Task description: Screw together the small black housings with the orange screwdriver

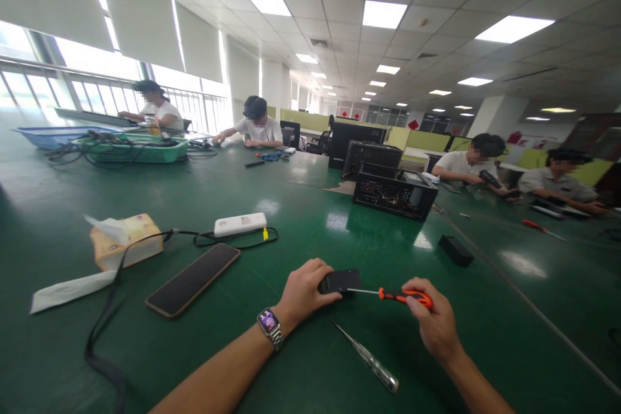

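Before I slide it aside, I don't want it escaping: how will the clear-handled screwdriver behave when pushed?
Likely apt to roll: the clear-handled screwdriver has a roundish handle. Its straight, metallic-looking shaft should stay rigid. It may slide easily, as the green table looks glossy.

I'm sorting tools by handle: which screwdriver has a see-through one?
The clear-handled screwdriver lying on the table nearest the camera; the held screwdriver in the right hand and distant screwdriver show orange handles.

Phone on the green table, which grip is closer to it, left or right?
Left. The left grip, holding the small black part, is just right of the phone; the right grip, around the orange-and-black screwdriver, is farther right.
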